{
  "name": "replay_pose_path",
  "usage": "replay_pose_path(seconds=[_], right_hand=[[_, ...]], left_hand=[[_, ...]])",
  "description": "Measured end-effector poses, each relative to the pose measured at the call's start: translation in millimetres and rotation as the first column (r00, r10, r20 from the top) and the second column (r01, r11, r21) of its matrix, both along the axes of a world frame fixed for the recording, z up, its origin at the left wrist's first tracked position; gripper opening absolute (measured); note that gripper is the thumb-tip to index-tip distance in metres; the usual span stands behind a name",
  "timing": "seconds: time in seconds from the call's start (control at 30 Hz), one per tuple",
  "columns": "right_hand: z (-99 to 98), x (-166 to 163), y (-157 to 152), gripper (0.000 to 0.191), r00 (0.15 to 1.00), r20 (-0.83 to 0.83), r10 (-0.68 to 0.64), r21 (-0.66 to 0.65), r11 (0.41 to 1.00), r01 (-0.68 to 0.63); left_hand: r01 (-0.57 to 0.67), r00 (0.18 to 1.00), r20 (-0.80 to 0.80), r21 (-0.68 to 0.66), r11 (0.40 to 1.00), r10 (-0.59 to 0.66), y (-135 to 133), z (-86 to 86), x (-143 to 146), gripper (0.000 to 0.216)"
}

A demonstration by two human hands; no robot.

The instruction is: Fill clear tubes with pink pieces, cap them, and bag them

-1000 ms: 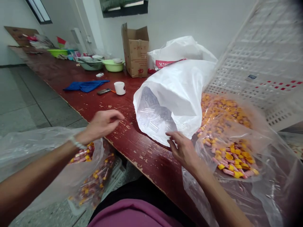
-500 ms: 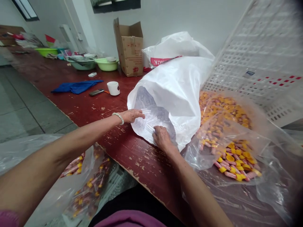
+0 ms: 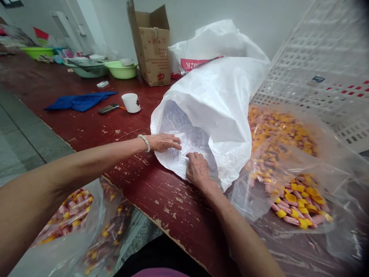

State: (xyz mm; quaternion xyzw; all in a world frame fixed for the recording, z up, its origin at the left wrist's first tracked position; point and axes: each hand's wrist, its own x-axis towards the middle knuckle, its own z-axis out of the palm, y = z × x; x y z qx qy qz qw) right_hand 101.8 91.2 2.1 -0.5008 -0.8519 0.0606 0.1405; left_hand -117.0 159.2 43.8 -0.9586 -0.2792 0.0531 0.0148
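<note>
My left hand [image 3: 164, 141] lies at the mouth of the white bag [image 3: 225, 100] in mid-frame, fingers stretched over the clear tubes [image 3: 190, 136] inside. I cannot tell whether it grips one. My right hand [image 3: 197, 169] sits just beside it, palm down, fingers curled into the same tubes, and its grasp is hidden too. A bead bracelet [image 3: 144, 142] circles my left wrist. The bag rests on the red table [image 3: 115, 127]. At right, a clear bag of yellow-capped tubes [image 3: 291, 192] touches it. A white cup [image 3: 131, 102], a phone [image 3: 108, 109] and a blue cloth [image 3: 79, 102] lie upper left.
</note>
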Motion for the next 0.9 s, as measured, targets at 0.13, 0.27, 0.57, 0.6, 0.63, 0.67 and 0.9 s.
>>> replay_pose_path(seconds=[0.13,0.27,0.57,0.6,0.63,0.67,0.9], right_hand=[[-1.2,3,-3,0.030,0.999,-0.025,-0.044,-0.016,0.999,0.044],[-8.0,5,-4,0.034,0.994,-0.092,-0.060,0.010,0.998,0.061],[2.6,-1,24,0.049,0.995,0.100,-0.030,0.061,0.998,0.024],[5.6,-2,29,0.047,0.991,0.131,-0.029,0.062,0.998,0.021],[8.5,-3,34,0.045,0.987,0.159,-0.023,0.061,0.998,0.014],[11.0,-3,38,0.042,0.983,0.183,-0.014,0.063,0.998,0.002],[19.6,-2,51,0.038,0.961,0.242,0.134,0.067,0.986,-0.154]], left_hand=[[-0.016,1.000,-0.013,-0.045,0.999,0.016,2,1.1,11,0.056],[-0.078,0.997,0.000,-0.087,0.993,0.078,-3,3.3,17,0.046],[-0.176,0.978,0.085,-0.141,0.974,0.189,-28,-9.8,16,0.061],[-0.191,0.973,0.101,-0.147,0.971,0.206,-29,-11.3,14,0.066],[-0.206,0.968,0.113,-0.156,0.966,0.224,-31,-12.1,12,0.069],[-0.218,0.964,0.118,-0.166,0.962,0.239,-32,-12.3,11,0.071],[-0.181,0.946,0.209,-0.290,0.940,0.246,-32,-5.1,10,0.035]])
